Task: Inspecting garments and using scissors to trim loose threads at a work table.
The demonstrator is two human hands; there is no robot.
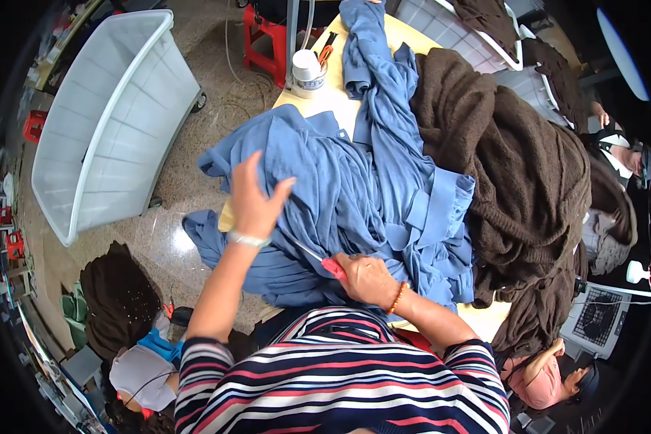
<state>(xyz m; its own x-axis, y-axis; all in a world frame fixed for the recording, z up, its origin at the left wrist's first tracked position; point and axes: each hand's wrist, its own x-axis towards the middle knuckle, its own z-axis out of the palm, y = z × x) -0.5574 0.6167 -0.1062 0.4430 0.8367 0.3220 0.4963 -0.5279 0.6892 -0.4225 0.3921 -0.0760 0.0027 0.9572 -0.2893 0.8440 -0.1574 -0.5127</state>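
Observation:
A heap of blue garments (318,195) lies crumpled over the near part of the pale yellow table (338,108), with collar and cuff edges showing at its right. My left hand (254,199) is over the left part of the heap, its fingers spread and slightly blurred, holding nothing. Low at the heap's near edge, my right hand (371,280) is closed around a red-handled tool (333,267) with a slim metal blade pointing up and left across the cloth. The exact kind of tool is partly hidden by my fingers.
Brown knitwear (499,152) is piled along the table's right side. A white cup (307,69) and orange-handled scissors (325,54) stand in a tub at the far end. Left is a large white wheeled bin (116,123); a red stool (264,47) stands beyond. Other people sit nearby.

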